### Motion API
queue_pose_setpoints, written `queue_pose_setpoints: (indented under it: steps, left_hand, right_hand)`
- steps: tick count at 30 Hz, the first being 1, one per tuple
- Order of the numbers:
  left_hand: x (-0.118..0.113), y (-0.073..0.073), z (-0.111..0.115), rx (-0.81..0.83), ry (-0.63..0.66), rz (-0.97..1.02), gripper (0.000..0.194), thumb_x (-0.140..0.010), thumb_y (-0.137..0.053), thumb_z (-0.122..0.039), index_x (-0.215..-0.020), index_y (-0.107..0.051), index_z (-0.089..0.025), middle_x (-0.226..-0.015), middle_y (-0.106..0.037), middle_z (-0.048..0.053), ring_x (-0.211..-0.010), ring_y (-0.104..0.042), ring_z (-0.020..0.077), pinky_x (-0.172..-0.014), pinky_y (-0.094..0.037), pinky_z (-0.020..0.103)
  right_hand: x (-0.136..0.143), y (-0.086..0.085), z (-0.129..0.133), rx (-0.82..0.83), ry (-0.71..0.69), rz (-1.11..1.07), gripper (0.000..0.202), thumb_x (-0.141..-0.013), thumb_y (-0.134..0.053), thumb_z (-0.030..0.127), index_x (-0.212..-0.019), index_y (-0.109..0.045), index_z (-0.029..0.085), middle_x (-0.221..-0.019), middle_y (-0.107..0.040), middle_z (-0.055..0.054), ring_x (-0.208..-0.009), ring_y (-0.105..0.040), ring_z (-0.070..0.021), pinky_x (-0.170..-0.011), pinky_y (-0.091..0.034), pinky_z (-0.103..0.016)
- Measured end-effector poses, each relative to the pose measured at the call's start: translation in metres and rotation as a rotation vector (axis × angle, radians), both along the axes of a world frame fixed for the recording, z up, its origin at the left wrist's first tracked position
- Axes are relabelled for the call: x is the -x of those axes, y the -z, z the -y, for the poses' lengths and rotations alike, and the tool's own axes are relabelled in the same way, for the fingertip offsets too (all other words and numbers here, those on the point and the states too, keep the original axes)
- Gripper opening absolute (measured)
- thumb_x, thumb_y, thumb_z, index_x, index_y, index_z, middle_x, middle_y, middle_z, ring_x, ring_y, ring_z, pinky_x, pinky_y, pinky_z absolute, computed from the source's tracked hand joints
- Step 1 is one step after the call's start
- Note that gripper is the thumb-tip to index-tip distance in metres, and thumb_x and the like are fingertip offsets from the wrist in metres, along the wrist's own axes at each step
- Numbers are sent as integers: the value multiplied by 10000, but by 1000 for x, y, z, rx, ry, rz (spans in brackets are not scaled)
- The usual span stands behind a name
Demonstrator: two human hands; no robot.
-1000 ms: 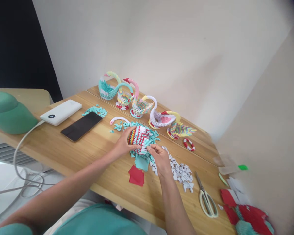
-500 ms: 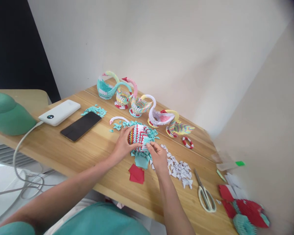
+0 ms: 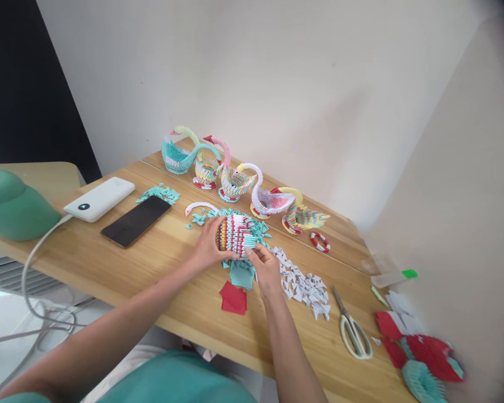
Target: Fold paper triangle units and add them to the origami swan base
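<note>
Head view, which I watch remotely. Item: striped paper body (image 3: 236,232), centre of the frame, on its side, axis running roughly left to right. Left hand (image 3: 206,246): wrapped round its left end, fingers above, thumb below. Right hand (image 3: 269,273): thumb and forefinger pressed together at the teal right-hand edge; I cannot tell whether they pinch a piece. Both hands touch it, neither nearer. Around: teal pieces (image 3: 261,228) beneath and behind, white pieces (image 3: 306,287) lower right.

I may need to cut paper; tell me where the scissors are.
In the head view, the scissors lie right of the white paper pieces, on the table's right side.
</note>
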State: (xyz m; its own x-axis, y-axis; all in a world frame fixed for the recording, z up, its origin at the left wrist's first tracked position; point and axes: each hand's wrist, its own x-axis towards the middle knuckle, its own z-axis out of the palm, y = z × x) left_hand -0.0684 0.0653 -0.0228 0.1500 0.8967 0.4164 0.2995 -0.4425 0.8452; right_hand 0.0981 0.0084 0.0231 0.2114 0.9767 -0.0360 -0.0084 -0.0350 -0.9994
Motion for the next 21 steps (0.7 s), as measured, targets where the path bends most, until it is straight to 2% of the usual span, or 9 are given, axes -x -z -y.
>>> queue_pose_setpoints:
  steps: [3,6,10,13,16,21]
  left_hand:
    - [2,0,-3,-10,57,-5,1148,-507,-879,-494,-1452,-311,-175,-1445,-385,204,-1356,-353,386,-1124,-291,545]
    - [3,-3,-1,-12,41,52,1089,-515,-878,-489,-1421,-359,-176,-1413,-423,195,-1334,-383,379,-1121,-300,540]
    - [2,-9,5,86,119,288,1041,-532,-877,-463,-1401,-367,-201,-1433,-405,174,-1307,-431,365,-1081,-373,511]
    - [1,-11,9,221,229,481,991,-565,-866,-439,-1389,-360,-219,-1426,-422,156,-1271,-482,351,-1029,-441,472]
    - [-1,-14,12,310,315,587,970,-566,-869,-421,-1366,-360,-219,-1362,-491,140,-1261,-496,345,-1029,-440,462]
    - [0,-23,14,354,372,672,1005,-521,-875,-481,-1341,-369,-199,-1316,-525,152,-1232,-520,352,-1015,-450,466]
  right_hand:
    - [1,-1,-1,-18,-18,-5,262,-683,-773,380,-831,-690,179,-743,-704,6,-668,-616,-152,-665,-482,-278]
    - [2,-8,2,-36,-21,-18,266,-699,-763,381,-860,-689,182,-785,-717,-5,-706,-636,-159,-688,-497,-282]
    - [1,-25,10,-84,-23,-28,355,-726,-749,387,-1012,-645,204,-849,-740,-28,-772,-674,-183,-715,-526,-307]
    - [-1,-38,18,-156,-21,104,331,-796,-695,388,-1065,-614,213,-877,-742,-43,-809,-681,-188,-731,-527,-312]
    - [-3,-48,21,-232,35,259,334,-840,-655,367,-1137,-590,227,-959,-736,-55,-883,-680,-193,-795,-523,-329]
    - [-8,-65,21,-355,-11,648,158,-876,-619,335,-979,-678,230,-945,-734,-43,-854,-676,-194,-794,-513,-324]
